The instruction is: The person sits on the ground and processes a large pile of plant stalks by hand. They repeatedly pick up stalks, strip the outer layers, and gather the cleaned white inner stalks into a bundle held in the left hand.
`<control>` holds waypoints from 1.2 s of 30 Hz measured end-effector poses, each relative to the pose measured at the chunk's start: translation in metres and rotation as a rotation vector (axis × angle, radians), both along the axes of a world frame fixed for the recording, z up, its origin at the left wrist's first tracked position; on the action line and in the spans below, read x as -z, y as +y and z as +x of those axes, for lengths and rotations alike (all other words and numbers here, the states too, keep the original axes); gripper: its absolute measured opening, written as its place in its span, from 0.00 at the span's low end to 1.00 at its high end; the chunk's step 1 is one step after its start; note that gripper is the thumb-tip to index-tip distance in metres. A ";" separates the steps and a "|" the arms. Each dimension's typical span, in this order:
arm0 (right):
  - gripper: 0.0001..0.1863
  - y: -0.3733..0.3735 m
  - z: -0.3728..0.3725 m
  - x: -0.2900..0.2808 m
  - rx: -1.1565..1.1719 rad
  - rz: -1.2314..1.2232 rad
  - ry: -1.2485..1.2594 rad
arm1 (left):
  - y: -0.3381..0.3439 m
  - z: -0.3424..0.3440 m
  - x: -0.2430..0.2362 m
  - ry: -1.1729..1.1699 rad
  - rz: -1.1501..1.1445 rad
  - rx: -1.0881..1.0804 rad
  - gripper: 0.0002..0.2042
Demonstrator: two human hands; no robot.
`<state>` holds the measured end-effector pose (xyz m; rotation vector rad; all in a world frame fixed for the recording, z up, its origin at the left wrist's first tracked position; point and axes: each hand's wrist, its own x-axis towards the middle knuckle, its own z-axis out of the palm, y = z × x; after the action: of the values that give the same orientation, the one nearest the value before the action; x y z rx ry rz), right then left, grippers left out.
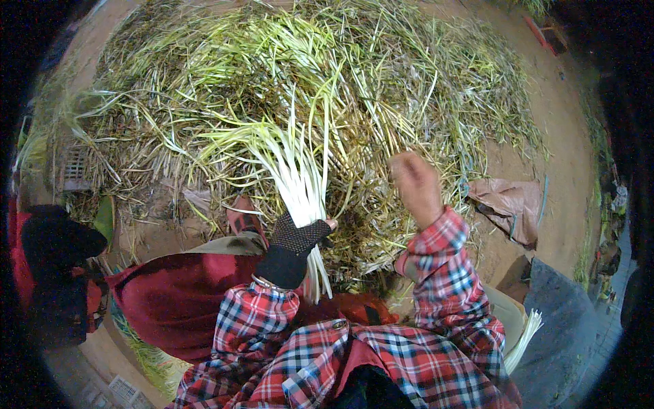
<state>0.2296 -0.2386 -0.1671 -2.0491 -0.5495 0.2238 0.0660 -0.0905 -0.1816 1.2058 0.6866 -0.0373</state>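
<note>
My left hand [300, 235], in a black fingerless mesh glove, is closed around a bunch of long white-stemmed greens [300, 187]. Their yellow-green leaves fan away from me, and the stem ends stick out below my fist. To the right, apart from the bunch, my bare right hand [417, 187] hangs over the heap of stalks [368, 82]. Its fingers look curled together and slightly blurred; what they hold, if anything, is hidden. Behind both hands the heap mixes fresh yellow-green leaves with brown, withered ones.
A crumpled brownish sack [507, 204] lies on the bare ground at right. More white stalks [524, 341] rest by my right thigh, beside a dark grey cloth [558, 327]. Dark red cloth [177, 293] covers my left leg. Someone in dark clothing [58, 266] is at far left.
</note>
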 end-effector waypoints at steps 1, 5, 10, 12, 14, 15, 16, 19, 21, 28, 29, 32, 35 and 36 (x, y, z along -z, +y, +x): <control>0.07 0.008 -0.019 0.001 -0.140 0.018 0.066 | -0.001 0.001 0.005 -0.012 0.034 0.011 0.19; 0.10 0.039 -0.065 0.010 -0.442 -0.096 -0.143 | -0.001 0.009 0.032 -0.116 0.478 0.209 0.21; 0.08 0.040 -0.068 0.016 -0.381 -0.116 -0.053 | 0.000 0.005 0.052 -0.115 0.604 0.222 0.23; 0.08 0.036 -0.064 0.016 -0.415 -0.121 -0.063 | 0.002 0.003 0.048 -0.030 0.379 0.230 0.25; 0.06 0.033 -0.061 0.015 -0.457 -0.122 0.039 | 0.005 0.003 0.038 0.002 0.219 0.208 0.25; 0.06 0.031 -0.059 0.014 -0.418 -0.090 -0.009 | 0.004 0.002 0.030 -0.009 0.172 0.186 0.24; 0.06 0.030 -0.057 0.014 -0.399 -0.076 -0.041 | 0.004 0.003 0.023 -0.022 0.125 0.164 0.24; 0.05 0.025 -0.057 0.017 -0.384 -0.142 -0.215 | -0.001 0.006 0.006 -0.108 -0.081 0.010 0.20; 0.05 0.020 -0.056 0.024 -0.432 -0.203 -0.334 | 0.000 0.004 -0.001 -0.051 -0.124 -0.039 0.17; 0.03 -0.046 0.007 0.049 0.188 -0.309 -0.341 | 0.013 -0.019 -0.002 -0.414 1.057 0.249 0.10; 0.05 -0.059 0.018 0.046 0.354 -0.434 -0.208 | 0.013 -0.019 -0.001 -0.386 0.872 0.233 0.11; 0.11 -0.067 0.022 0.036 0.339 -0.382 -0.275 | 0.010 -0.019 0.004 -0.311 0.485 0.176 0.12; 0.21 -0.022 -0.018 0.032 -0.160 -0.040 0.137 | 0.008 -0.018 0.003 -0.250 0.300 0.104 0.10; 0.18 -0.002 -0.038 0.030 -0.252 -0.051 0.198 | 0.007 -0.018 0.001 -0.305 0.410 0.115 0.10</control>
<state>0.1912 -0.2411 -0.1975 -1.9756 -0.6829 0.5881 0.0477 -0.0834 -0.1828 1.6030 0.3629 0.1968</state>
